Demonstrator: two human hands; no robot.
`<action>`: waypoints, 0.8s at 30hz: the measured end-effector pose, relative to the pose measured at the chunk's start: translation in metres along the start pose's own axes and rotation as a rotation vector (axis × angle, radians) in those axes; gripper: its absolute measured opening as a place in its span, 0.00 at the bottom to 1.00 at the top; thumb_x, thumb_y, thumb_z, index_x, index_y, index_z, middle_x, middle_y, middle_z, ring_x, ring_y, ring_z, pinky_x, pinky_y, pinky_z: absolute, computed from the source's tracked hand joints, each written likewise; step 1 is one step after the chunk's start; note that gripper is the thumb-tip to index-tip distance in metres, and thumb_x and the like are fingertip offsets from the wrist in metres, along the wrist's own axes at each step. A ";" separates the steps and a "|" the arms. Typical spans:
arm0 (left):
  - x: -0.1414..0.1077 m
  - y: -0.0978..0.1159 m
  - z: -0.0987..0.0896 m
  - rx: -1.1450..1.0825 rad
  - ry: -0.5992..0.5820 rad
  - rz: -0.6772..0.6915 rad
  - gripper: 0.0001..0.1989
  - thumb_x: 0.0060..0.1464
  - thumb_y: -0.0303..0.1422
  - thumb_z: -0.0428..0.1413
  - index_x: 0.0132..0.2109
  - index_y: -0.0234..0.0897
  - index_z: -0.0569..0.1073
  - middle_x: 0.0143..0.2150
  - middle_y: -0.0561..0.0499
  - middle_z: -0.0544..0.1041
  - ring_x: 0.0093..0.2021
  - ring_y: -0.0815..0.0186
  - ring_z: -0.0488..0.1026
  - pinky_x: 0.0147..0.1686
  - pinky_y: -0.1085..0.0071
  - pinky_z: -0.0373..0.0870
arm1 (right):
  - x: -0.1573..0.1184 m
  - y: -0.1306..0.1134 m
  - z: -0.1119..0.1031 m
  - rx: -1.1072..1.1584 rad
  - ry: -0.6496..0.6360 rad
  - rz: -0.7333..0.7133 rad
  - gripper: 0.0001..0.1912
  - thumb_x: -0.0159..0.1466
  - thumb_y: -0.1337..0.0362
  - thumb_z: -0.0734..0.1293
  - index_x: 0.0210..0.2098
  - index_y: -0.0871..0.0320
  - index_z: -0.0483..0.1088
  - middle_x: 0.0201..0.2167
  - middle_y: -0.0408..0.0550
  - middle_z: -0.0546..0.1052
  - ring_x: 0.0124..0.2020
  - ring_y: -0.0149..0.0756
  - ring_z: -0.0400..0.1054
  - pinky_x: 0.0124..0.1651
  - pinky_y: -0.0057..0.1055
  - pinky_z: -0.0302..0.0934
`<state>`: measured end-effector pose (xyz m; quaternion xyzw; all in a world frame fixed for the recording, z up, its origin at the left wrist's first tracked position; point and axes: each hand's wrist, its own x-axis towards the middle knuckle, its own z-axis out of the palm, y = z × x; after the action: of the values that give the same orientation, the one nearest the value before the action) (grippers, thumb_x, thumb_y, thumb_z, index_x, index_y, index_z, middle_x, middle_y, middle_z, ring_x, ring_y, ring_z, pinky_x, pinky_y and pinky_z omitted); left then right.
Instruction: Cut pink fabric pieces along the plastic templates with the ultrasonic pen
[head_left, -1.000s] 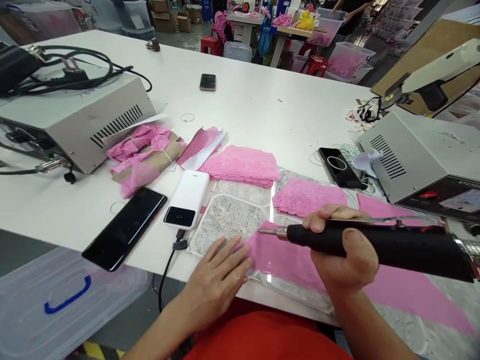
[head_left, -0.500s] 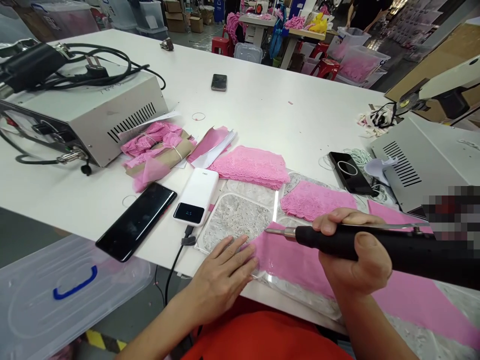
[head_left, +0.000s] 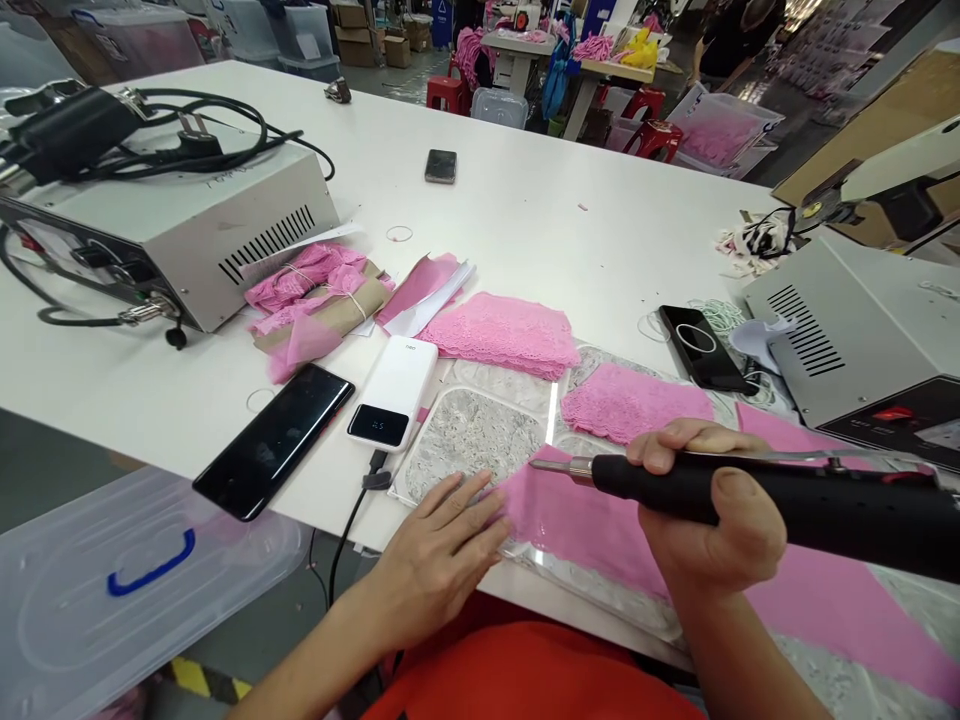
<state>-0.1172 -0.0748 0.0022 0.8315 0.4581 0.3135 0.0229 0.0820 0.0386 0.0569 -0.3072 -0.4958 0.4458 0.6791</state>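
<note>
My right hand (head_left: 712, 510) is wrapped round a black handheld tool (head_left: 817, 500) with a metal tip. The tip points left and lies at the upper left edge of a smooth pink fabric piece (head_left: 592, 530). My left hand (head_left: 450, 545) lies flat with fingers stretched, its fingertips on the left end of that fabric. Beneath is a grey stone-patterned board (head_left: 472, 440). A stack of pink lace pieces (head_left: 502, 332) and a smaller pink lace stack (head_left: 634, 400) sit on the board's far side.
Left of the board are a white power bank (head_left: 394, 390) and a large black phone (head_left: 274, 440). Grey boxes stand at left (head_left: 240, 220) and right (head_left: 862, 330). Another phone (head_left: 701, 345) lies near the right box. A clear lid (head_left: 142, 590) is below the table edge. A person (head_left: 739, 40) is far back.
My hands, the tool and the fabric look nearly unchanged. The view has shifted very slightly. The person in the background has bent lower.
</note>
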 end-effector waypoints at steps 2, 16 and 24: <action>0.000 0.000 0.000 0.000 -0.001 0.000 0.13 0.63 0.25 0.52 0.53 0.33 0.72 0.55 0.44 0.76 0.63 0.54 0.64 0.60 0.54 0.67 | 0.000 0.001 0.000 -0.007 -0.006 -0.003 0.04 0.53 0.62 0.66 0.29 0.56 0.70 0.27 0.42 0.71 0.22 0.29 0.64 0.27 0.35 0.66; -0.009 0.002 -0.008 0.008 0.015 -0.009 0.15 0.60 0.25 0.53 0.54 0.32 0.72 0.55 0.42 0.76 0.64 0.55 0.63 0.61 0.55 0.65 | -0.008 -0.004 0.003 0.011 -0.076 0.034 0.07 0.53 0.59 0.67 0.29 0.56 0.71 0.26 0.43 0.71 0.20 0.30 0.63 0.25 0.35 0.64; -0.010 0.003 -0.007 0.005 0.041 -0.018 0.13 0.61 0.25 0.53 0.52 0.32 0.72 0.53 0.41 0.77 0.64 0.56 0.64 0.61 0.56 0.66 | -0.007 -0.001 0.004 0.004 -0.100 0.028 0.07 0.54 0.59 0.68 0.28 0.56 0.70 0.26 0.42 0.71 0.20 0.29 0.64 0.26 0.34 0.65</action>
<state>-0.1227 -0.0860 0.0041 0.8210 0.4665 0.3289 0.0143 0.0780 0.0320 0.0559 -0.2902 -0.5237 0.4710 0.6478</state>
